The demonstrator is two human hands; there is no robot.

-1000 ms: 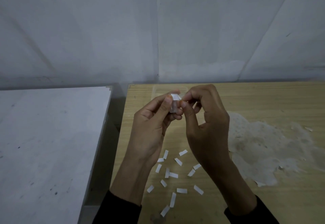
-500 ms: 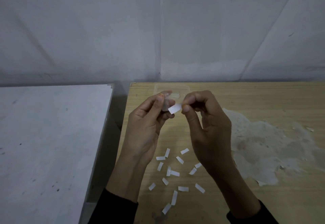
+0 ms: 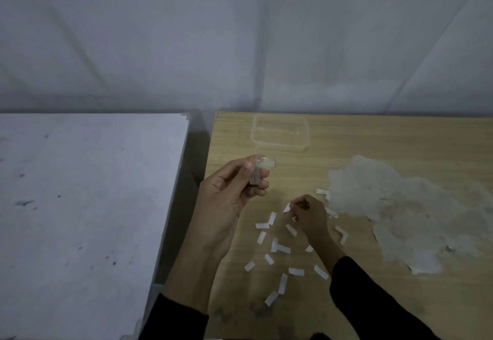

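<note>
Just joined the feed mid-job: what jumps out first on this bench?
The scatter of white strips on the wooden table between the forearms stands out first. Above it, the left hand holds a small clear piece while the right hand pinches one strip. A clear tub sits at the far edge.

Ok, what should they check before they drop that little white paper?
1. Left hand grips the clear piece: ok.
2. Right hand pinches the strip: ok.
3. Strip is fully off the piece, hands apart: ok.
4. Strip is low, at the edge of the pile of strips: ok.
5. Tub stands open behind the hands: ok.
6. Piece's peeled side is clean: cannot tell.
</note>
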